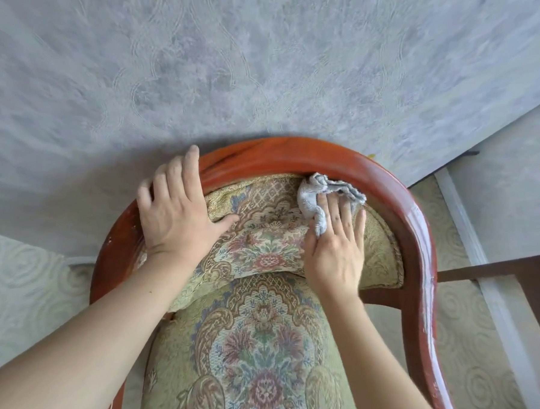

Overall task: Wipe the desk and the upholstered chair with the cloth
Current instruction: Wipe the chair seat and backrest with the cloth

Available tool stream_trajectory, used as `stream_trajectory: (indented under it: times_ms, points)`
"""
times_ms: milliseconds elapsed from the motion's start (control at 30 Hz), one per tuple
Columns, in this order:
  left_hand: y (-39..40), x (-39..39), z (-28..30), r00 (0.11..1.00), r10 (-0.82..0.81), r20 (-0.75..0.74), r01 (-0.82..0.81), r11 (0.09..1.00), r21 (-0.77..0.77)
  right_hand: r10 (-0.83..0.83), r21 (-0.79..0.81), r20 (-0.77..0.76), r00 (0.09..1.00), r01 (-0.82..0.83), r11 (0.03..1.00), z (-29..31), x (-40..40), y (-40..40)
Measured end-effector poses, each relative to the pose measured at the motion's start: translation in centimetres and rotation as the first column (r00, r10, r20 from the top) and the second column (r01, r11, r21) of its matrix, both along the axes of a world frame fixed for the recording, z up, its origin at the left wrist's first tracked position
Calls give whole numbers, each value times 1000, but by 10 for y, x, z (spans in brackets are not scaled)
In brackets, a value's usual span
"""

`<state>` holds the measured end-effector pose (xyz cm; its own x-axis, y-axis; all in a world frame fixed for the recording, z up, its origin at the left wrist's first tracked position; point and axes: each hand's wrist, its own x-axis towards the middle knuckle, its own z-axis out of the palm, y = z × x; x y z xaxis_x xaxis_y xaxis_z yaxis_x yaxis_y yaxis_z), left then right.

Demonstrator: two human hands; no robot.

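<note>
The chair (257,345) has a glossy reddish wooden frame, scuffed and chipped along its edges, and woven floral tapestry upholstery with a coarse, matt weave. The cloth (320,198) is a soft, nubby grey fabric, perhaps terry. The wallpaper (255,64) looks matt, faintly embossed.

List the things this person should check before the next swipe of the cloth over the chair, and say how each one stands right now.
1. Cloth under the wiping hand: ok, the right hand presses it on the chair back's upholstery.
2. Chair steadied: ok, the left hand rests flat on the wooden frame, thumb on the fabric.
3. Cloth spread flat: not ok, it is bunched and twisted.
4. Top edge reached: ok, the cloth touches the frame's inner rim.
5. Seat wiped: cannot tell.
6. Cloth clean enough: cannot tell.
</note>
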<state>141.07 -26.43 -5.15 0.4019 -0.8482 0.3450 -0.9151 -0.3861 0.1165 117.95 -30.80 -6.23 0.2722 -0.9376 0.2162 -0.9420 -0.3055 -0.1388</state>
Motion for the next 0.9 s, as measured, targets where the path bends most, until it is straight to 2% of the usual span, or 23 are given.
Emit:
stream_trajectory:
  times_ms: [133,267,333,367,433,500,567,633,667,700,733,767,833,867,900]
  points:
    - [-1,0,-2,1000,2,9,-2,1000,-9,-64,121,279,958,31,992,-3,64,11]
    - [-2,1,-4,999,4,36,-3,1000,-21,100,166,401,910,-180,970,3,85,22]
    - [0,2,-3,1000,-4,30,4,1000,-11,125,252,515,848,-289,924,13,73,23]
    - [1,2,-3,1000,-10,26,10,1000,-7,47,325,626,779,-314,892,23,64,24]
    - [2,2,-1,1000,-9,12,9,1000,-4,-260,439,809,527,-247,864,48,42,21]
    - [1,1,1,1000,6,-2,-6,1000,4,-483,512,834,265,-49,858,73,15,13]
    - [0,-1,2,1000,17,-6,-17,1000,14,-536,520,838,101,145,842,94,-13,4]
    - [-1,-3,2,1000,20,-5,-20,1000,19,-511,502,858,-54,304,810,110,-38,-7]
    - [-1,-3,2,1000,20,-6,-20,1000,20,-478,465,876,-72,391,794,115,-50,-12]
    - [-1,-3,2,1000,21,-7,-21,1000,21,-441,402,897,-29,469,787,118,-60,-16]
    - [0,-3,2,1000,22,-6,-22,1000,20,-418,332,907,52,524,784,115,-67,-21]
    - [0,-2,2,1000,22,-5,-22,1000,20,-426,267,887,179,553,789,110,-72,-25]
    - [0,-2,2,1000,15,-5,-15,1000,18,-531,223,707,468,565,795,89,-68,-33]
    - [0,-2,2,1000,13,-3,-13,1000,18,-557,235,617,557,545,805,77,-60,-36]
    - [0,-2,2,1000,14,-1,-14,1000,20,-532,241,590,608,496,834,68,-48,-39]
